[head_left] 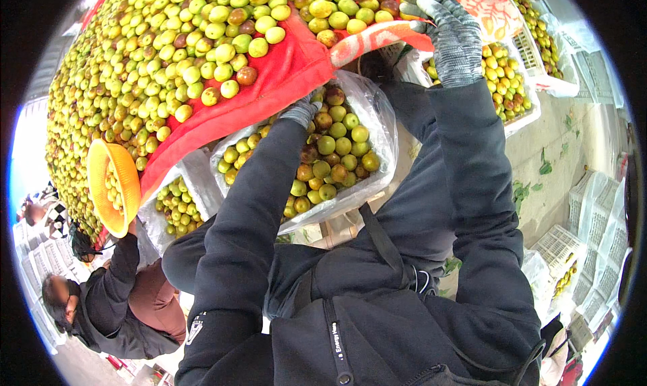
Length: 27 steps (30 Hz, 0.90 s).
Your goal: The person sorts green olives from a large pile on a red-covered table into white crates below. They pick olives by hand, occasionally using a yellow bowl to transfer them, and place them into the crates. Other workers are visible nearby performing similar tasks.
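Note:
My left hand, in a grey knit glove, reaches among the green-brown jujube-like fruit in a plastic-lined crate. Its fingers are partly hidden at the hem of a red cloth, so its grip cannot be seen. My right hand, gloved alike, hovers at the edge of an orange-and-white patterned cloth. Thumb and fingers are apart there, and I see nothing held. Beyond both hands, a large heap of the same fruit lies on the cloths.
Another lined crate of fruit stands at the left, and one at the right. A person at the left holds a yellow plastic basket with fruit. White crates stack at the far right. Leaves litter the floor.

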Available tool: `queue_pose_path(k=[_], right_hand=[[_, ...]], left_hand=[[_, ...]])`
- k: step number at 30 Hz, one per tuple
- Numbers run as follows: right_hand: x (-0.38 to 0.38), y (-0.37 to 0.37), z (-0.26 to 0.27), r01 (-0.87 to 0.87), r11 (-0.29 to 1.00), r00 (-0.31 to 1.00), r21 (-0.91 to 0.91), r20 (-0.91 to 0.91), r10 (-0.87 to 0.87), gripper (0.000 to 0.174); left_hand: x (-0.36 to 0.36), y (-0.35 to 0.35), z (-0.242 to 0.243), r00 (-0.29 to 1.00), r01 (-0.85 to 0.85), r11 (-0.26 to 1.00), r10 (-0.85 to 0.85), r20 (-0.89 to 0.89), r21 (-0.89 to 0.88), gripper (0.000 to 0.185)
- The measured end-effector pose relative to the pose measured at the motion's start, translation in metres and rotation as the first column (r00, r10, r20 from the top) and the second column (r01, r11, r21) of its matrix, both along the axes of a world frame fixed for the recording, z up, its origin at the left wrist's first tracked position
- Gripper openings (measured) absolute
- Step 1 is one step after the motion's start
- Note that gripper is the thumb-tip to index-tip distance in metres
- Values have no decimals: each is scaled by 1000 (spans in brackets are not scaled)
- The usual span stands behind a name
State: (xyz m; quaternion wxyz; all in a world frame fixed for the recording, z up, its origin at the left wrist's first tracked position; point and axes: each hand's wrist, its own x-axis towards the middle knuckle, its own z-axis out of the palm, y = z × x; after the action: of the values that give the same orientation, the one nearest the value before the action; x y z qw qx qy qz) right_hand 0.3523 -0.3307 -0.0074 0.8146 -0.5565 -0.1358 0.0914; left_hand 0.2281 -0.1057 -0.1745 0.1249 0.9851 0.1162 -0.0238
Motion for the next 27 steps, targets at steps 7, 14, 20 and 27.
queue_pose_path(k=[7,14,20,27], right_hand=[[-6,3,0,29,993,997,114,-81,-20,20],[-7,-1,-1,47,991,997,123,-69,-39,18],[-15,10,-1,-38,985,998,167,-33,44,18],[-8,15,-8,-53,997,997,49,-57,56,19]], left_hand=[[-15,4,4,994,109,994,-108,32,-19,62],[-131,7,44,999,19,992,-13,-48,121,61],[-162,-8,20,999,27,974,-18,-42,226,62],[-157,-21,5,986,-29,979,62,-158,203,63]])
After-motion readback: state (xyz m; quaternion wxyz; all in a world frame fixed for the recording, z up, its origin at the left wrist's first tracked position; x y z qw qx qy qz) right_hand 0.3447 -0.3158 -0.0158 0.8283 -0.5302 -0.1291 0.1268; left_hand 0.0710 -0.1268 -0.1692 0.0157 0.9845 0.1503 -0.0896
